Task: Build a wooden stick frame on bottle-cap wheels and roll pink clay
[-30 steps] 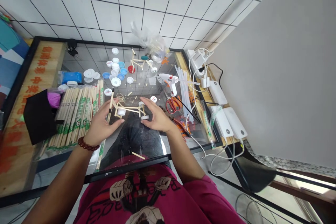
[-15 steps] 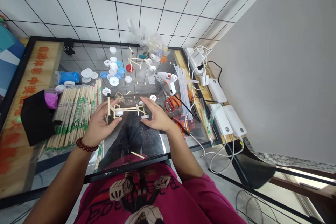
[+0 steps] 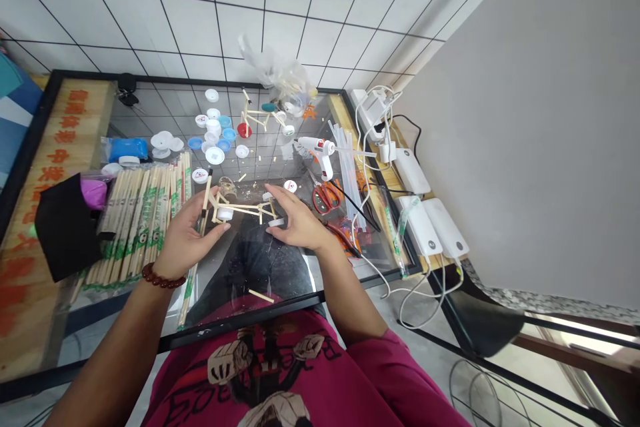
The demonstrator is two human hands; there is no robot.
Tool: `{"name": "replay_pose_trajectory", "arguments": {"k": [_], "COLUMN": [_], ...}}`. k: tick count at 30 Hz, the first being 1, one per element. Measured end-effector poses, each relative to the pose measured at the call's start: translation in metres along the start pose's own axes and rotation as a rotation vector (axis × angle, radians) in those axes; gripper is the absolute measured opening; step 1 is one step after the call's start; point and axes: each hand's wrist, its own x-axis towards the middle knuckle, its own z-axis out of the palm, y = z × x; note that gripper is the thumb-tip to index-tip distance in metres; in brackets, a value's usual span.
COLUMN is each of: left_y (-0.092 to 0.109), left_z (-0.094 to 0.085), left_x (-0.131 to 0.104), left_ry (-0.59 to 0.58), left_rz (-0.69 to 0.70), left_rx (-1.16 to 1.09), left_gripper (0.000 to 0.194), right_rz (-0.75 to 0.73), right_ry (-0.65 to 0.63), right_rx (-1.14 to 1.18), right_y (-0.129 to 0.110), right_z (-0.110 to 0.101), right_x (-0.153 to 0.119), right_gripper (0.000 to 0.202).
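Observation:
A small wheeled model of wooden sticks (image 3: 245, 208) lies low over the glass table, with bottle caps as wheels. My left hand (image 3: 187, 235) is around its left end, thumb near the white cap (image 3: 225, 213) and fingers behind the black-tipped crossbar (image 3: 206, 200). On the other end, my right hand (image 3: 296, 219) has the rear cap wheels (image 3: 276, 222) between thumb and index finger. Its other fingers are partly hidden. A clear round piece (image 3: 228, 188) is just behind the model.
Wrapped chopsticks (image 3: 137, 220) lie left, beside a black sheet (image 3: 67, 227). Bottle caps (image 3: 214, 127) and another stick model (image 3: 260, 117) are farther back. Rightward are a glue gun (image 3: 320, 152), glue sticks (image 3: 349, 173), red-handled scissors (image 3: 327, 198), pliers (image 3: 347, 240) and white cables (image 3: 367, 147).
The crossbar at the model's left end has turned and now slants more. My left hand has shifted slightly with it. My right hand stays at the rear wheels. The whole view has drifted a little.

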Motion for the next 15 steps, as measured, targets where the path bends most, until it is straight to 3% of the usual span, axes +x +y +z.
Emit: {"name": "replay_pose_trajectory", "arguments": {"k": [8,15], "left_y": [0.01,0.013], "left_z": [-0.005,-0.007], "left_x": [0.005,0.002], "left_ry": [0.062,0.066], "left_rz": [0.1,0.107], "left_rx": [0.087,0.142], "left_gripper": [0.044,0.048], "right_rz": [0.014,0.01], "right_ry": [0.007,0.006], "right_rx": [-0.012,-0.034], "right_y": [-0.001,-0.002], "right_z": [0.001,0.001], "right_x": [0.001,0.003], "right_gripper": [0.096,0.098]}}
